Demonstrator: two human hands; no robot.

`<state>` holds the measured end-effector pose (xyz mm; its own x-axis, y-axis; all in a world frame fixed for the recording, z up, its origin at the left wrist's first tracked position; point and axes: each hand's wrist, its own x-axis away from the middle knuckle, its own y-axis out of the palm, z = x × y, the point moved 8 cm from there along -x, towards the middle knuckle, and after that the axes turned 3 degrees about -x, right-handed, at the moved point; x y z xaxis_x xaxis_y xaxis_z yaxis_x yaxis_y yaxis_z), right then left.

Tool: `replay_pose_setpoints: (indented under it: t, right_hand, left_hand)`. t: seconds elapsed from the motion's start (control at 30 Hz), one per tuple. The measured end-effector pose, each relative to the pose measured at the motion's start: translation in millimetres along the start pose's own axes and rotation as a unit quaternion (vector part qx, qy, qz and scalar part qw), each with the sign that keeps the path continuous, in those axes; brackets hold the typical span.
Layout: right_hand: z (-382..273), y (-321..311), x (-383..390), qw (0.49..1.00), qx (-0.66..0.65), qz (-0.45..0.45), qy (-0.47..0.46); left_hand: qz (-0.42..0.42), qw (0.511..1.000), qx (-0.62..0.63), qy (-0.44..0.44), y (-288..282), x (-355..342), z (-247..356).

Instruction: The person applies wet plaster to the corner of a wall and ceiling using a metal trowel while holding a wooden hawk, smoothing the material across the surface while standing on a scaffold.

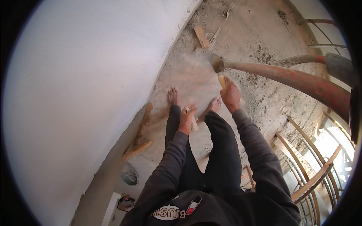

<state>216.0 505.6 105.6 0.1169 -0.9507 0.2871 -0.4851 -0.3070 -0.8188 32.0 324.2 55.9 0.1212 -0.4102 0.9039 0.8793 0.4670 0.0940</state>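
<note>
A smooth, pale wall [75, 94] fills your left side, its lower edge ragged and unfinished. Beside it spreads the dusty, rough floor [264, 19], scattered with dark crumbs and grit. From your right, a thick, rounded red pole [290, 77] with scuffed paint reaches inward, narrowing toward the area beyond your right hand. Curved wooden bars [315, 182] and thin rods bend across the lower right.

Your bare feet [174, 97] are planted on the floor, with both hands above and near them. A hand tool [221, 80] sits in your right hand [230, 94], just ahead of your right foot. Its long axis runs away from you, tilted slightly left; the yellowish handle leaves your fist and the dull, grey-brown head points forward. That head is blurred, and you cannot tell whether it touches the pole's end. Your right fingers are wrapped closely around the handle.

Near the wall stands a round bucket [130, 174] with a greyish rim. A flat, rough-edged wood scrap [201, 36] lies farther ahead. Your left hand [186, 118] is curled around a pale, flat strip [195, 124], between your legs in this view, its long axis slanting from upper left to lower right, the near end toward you.
</note>
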Motion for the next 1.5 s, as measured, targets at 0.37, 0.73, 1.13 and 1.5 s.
replay_pose_setpoints:
  t: [0.37,0.73,1.13,1.5]
  right_hand:
    - [-3.2,75.7,-192.1,0.979,0.18,0.065,-0.074]
    - [-15.4,102.4,-294.3,0.912,0.322,0.113,-0.226]
    - [-28.6,75.3,-189.3,0.946,0.196,-0.198,-0.165]
    - [102.4,181.2,28.6,0.832,-0.395,-0.221,0.32]
  left_hand:
    - [-0.051,0.996,-0.072,-0.007,5.1,-25.3,14.6]
    - [-0.058,0.998,-0.04,-0.002,2.3,-27.9,31.1]
    - [-0.041,0.997,-0.063,-0.012,-12.9,-33.2,25.2]
    - [-0.046,0.996,-0.058,-0.041,-12.5,-29.3,10.0]
